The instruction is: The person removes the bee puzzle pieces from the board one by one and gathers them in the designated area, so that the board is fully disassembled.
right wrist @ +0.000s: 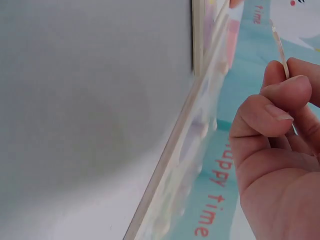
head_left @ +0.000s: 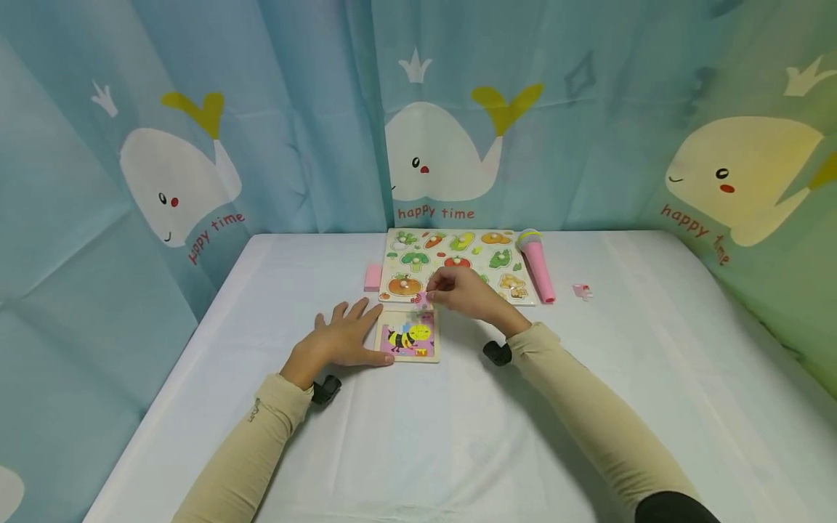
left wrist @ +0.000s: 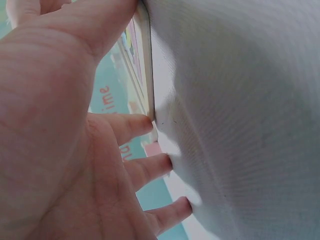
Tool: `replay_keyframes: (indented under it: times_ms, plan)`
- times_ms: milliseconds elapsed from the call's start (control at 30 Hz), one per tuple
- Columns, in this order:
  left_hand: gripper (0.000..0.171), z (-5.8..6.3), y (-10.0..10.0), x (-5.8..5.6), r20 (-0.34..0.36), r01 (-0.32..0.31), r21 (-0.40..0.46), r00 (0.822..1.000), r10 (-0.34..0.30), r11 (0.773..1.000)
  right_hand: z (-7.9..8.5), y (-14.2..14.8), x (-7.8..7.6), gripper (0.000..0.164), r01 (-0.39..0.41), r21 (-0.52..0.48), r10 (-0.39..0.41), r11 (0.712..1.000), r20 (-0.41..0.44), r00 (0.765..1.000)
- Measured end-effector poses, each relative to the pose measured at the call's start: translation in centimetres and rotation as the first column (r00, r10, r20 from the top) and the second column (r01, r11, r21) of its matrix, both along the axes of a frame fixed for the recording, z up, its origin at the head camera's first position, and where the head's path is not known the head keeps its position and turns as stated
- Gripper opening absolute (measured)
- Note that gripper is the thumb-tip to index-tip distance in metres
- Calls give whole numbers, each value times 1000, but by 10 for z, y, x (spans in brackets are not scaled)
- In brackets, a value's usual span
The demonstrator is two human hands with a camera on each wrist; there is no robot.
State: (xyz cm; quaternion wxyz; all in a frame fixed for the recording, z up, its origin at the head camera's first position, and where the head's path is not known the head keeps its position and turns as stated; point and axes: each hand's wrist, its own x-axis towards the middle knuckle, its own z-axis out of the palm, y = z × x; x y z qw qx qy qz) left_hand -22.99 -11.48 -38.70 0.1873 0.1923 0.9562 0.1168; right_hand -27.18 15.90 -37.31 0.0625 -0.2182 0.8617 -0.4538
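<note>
A small framed jigsaw puzzle [head_left: 408, 338] with a bee picture on pink lies flat on the white table. My left hand [head_left: 336, 343] lies at its left side, fingers spread, thumb at the lower left corner and forefinger near the upper left. In the left wrist view, fingertips touch the cloth beside the wooden frame [left wrist: 149, 85]. Above the puzzle's upper right corner, my right hand [head_left: 466, 294] pinches a pink puzzle piece [head_left: 423, 298] between thumb and forefinger. The right wrist view shows this thin piece [right wrist: 279, 46] edge-on, held up from the table.
Behind the puzzle lies a vegetable knob board [head_left: 446, 247]. A pink microphone [head_left: 538, 267] lies along its right side, and a pink block [head_left: 373, 277] sits at its left. Farther right is another loose puzzle piece [head_left: 582, 291]. A whale-print curtain [head_left: 314, 116] hangs behind the table.
</note>
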Motion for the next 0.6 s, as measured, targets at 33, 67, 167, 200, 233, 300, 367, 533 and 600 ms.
replay_keyframes:
  times_ms: [33,67,167,200,233,300,367,533,600]
  plan:
    - [107,0,0,0,0,-1,4,1000,1,1000,0,3,0,5,4,2,-4,1000,2,1000]
    - [107,0,0,1,0,-2,6,1000,2,1000,0,5,0,5,8,3,-8,1000,4,1000]
    - [107,-1,0,0,-1,-3,11,1000,3,1000,2,14,0,6,27,10,-27,1000,8,1000]
    - [107,-2,-1,0,-2,-3,13,1000,3,1000,3,18,0,6,30,10,-30,999,4,1000]
    - [108,-2,-1,0,-1,-3,13,1000,3,1000,4,22,1,6,34,8,-34,999,3,999]
    - [108,-2,-1,0,-2,-3,13,1000,3,1000,5,30,1,7,47,3,-47,999,-2,999]
    - [108,-2,0,0,-2,-2,15,1000,2,1000,7,38,1,8,66,-4,-66,998,-5,998]
    - [108,-1,0,0,-5,-3,18,1000,3,1000,12,57,1,10,113,-11,-113,994,-14,994]
    - [108,-2,0,0,-8,-4,17,1000,4,1000,14,64,2,10,129,-2,-129,992,-26,991]
